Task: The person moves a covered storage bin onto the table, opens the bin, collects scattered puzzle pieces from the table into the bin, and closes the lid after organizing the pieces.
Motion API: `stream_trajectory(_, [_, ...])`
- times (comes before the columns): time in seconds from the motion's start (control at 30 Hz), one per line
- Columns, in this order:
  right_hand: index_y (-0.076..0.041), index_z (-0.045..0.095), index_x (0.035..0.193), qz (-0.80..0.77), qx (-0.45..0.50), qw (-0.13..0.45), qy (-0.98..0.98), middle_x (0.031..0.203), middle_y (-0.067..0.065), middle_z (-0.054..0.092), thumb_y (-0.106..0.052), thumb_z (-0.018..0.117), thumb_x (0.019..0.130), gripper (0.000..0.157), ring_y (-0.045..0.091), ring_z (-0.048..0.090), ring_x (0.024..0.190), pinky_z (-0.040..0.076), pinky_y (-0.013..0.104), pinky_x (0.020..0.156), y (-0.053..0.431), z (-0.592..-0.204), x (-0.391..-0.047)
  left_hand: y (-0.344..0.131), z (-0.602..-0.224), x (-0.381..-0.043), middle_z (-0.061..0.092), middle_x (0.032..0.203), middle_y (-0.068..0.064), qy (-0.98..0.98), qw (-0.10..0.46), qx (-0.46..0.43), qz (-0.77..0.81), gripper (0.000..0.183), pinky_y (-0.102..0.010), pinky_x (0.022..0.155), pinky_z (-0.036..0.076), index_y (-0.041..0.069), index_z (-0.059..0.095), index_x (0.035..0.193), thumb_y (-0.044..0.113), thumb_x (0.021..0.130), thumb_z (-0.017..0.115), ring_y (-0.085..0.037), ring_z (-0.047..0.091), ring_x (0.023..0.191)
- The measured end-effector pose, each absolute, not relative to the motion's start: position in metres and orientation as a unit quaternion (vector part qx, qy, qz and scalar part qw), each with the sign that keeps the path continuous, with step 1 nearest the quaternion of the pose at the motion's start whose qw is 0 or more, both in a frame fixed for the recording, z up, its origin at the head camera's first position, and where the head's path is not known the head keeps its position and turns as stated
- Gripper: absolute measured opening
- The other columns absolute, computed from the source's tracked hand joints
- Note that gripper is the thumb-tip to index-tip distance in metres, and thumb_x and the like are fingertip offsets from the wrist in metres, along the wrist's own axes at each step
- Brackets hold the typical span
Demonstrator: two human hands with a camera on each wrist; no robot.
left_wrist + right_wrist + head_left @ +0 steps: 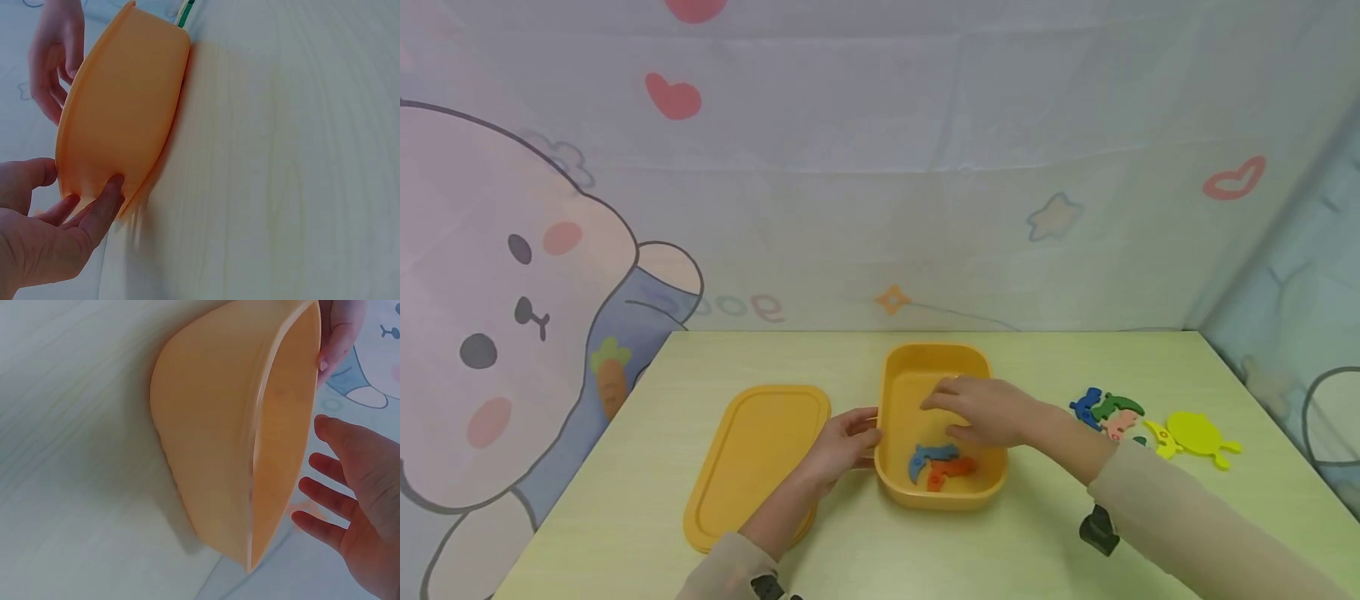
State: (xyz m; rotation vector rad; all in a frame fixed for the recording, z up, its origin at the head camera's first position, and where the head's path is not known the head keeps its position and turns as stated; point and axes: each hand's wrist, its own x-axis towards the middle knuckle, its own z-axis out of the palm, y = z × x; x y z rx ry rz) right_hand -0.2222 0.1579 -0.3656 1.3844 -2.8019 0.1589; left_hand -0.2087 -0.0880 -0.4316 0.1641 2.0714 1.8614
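An orange-yellow plastic bin (891,408) stands on the table, with a blue flat toy piece (934,453) and an orange-red one (950,471) lying at its near end. My left hand (844,446) is at the bin's left side. In the left wrist view, its fingertips (115,181) touch the outer wall and the thumb lies by the rim. Above the bin hovers my right hand (985,410), reaching over from the right. Its fingers (328,499) are spread and apart, with nothing between them in the right wrist view.
A matching flat lid (756,467) lies left of the bin. To the right are several small coloured pieces, among them a dark blue one (1086,407) and a green one (1118,406), beside a yellow turtle-like shape (1197,435). A printed cloth (925,208) hangs behind the table.
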Motion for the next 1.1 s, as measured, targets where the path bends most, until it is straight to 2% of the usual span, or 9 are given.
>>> stream_trajectory(0.3, [-0.016,0.059,0.117,0.038,0.449,0.047,-0.892,0.108,0.001,0.058,-0.021,0.066,0.084,0.034,0.018,0.057,0.094,0.052,0.033,0.079,0.179,-0.356,-0.222,-0.088,-0.43,-0.207,0.048,0.13,-0.025,0.732,0.173,0.057,0.657,0.047,-0.039,0.077,0.055,-0.003,0.039,0.136,0.011,0.093,0.051,-0.034,0.059,0.105])
stream_trajectory(0.5, [-0.016,0.059,0.118,0.032,0.442,0.061,-0.895,0.111,0.001,0.058,-0.022,0.067,0.084,0.036,0.02,0.057,0.094,0.052,0.032,0.076,0.197,-0.351,-0.223,-0.088,-0.432,-0.209,0.049,0.13,-0.024,0.732,0.175,0.05,0.656,0.046,-0.038,0.077,0.055,-0.002,0.04,0.135,0.011,0.092,0.051,-0.033,0.058,0.106])
stream_trajectory(0.83, [-0.015,0.058,0.12,0.031,0.391,0.071,-0.917,0.113,0.002,0.058,-0.02,0.068,0.082,0.039,0.022,0.057,0.097,0.054,0.034,0.073,0.227,-0.347,-0.222,-0.088,-0.431,-0.208,0.049,0.13,-0.024,0.733,0.178,0.052,0.655,0.046,-0.038,0.078,0.055,-0.002,0.04,0.135,0.011,0.093,0.051,-0.033,0.059,0.106])
stream_trajectory(1.1, [-0.011,0.059,0.117,0.036,0.352,0.088,-0.931,0.109,0.005,0.058,-0.021,0.068,0.082,0.038,0.024,0.057,0.093,0.053,0.037,0.074,0.246,-0.35,-0.221,-0.089,-0.431,-0.208,0.048,0.131,-0.024,0.731,0.179,0.053,0.657,0.046,-0.039,0.078,0.055,-0.003,0.039,0.136,0.01,0.093,0.049,-0.034,0.058,0.106])
